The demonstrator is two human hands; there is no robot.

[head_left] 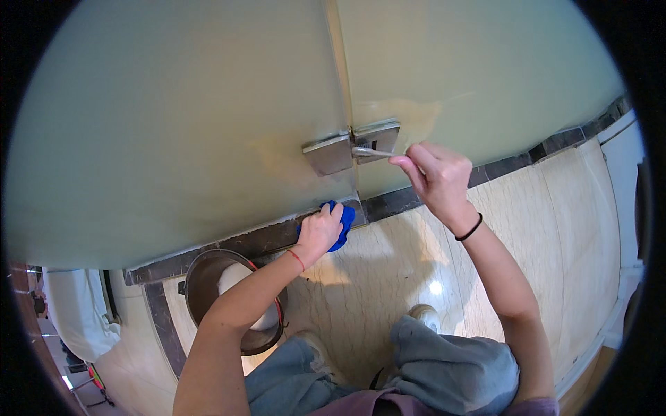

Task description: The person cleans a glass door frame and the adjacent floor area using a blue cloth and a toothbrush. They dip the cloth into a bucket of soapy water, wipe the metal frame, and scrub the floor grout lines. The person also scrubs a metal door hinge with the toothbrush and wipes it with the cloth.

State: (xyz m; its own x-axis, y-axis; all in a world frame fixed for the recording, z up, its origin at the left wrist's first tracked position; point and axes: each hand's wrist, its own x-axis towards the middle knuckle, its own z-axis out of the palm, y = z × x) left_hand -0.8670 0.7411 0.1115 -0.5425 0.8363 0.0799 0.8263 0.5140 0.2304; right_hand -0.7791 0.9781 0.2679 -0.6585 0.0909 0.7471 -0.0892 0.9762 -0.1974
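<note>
My right hand (442,171) grips the thin pale handle of a small brush (380,153). Its bristled end appears to touch the right metal fitting (382,135) of a frosted glass panel (468,78), close to a dark slot. Beside it, across the narrow gap, a second metal fitting (330,156) is mounted on the left glass panel (171,130). Lower down, my left hand (318,231) presses a bunched blue cloth (344,229) onto the dark stone base strip (265,236) under the glass.
A dark bucket (195,283) with white foam-like contents (231,278) stands by my left forearm, partly hidden by it. White fabric (78,312) hangs at the far left. Veined light tiles (354,301) cover the floor. A white frame (622,192) borders the right side.
</note>
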